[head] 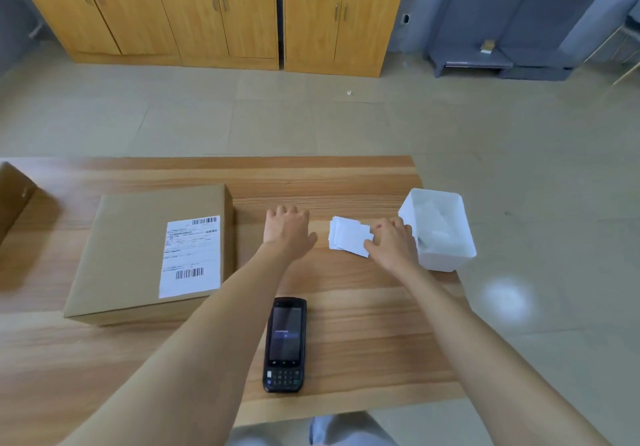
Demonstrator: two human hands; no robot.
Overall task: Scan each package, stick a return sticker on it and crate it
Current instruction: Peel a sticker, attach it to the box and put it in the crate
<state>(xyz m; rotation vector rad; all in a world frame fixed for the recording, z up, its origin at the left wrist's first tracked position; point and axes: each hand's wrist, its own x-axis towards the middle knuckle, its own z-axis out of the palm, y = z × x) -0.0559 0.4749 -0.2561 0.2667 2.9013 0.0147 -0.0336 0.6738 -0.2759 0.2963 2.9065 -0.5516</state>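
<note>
Since the next bit is getting a sticker onto the box, what matters is where the box sits from the hand with the stickers. Right hand (393, 241) is down on the right end of the sticker stack (348, 234), fingers bent over the top and thumb at the near corner. It looks like a pinch to lift one off, though I can't tell if a sticker has actually come free.

Just at its 3 o'clock is the white bin (446, 258), touching or nearly touching the knuckles. Going out toward 9 o'clock you hit the left hand (287, 227) first, lying flat and relaxed on the table (346, 307), holding nothing.

Past that, still around 9 o'clock, is the package (138, 248), lying flat with its long side running roughly 12 to 6. Its shipping label (192, 255) faces up on the half nearer the hands. So the left hand is way closer to it, and the right has to cross over.

Scanner (284, 343) is parked at 6 o'clock from the left hand, nobody touching it.
</note>
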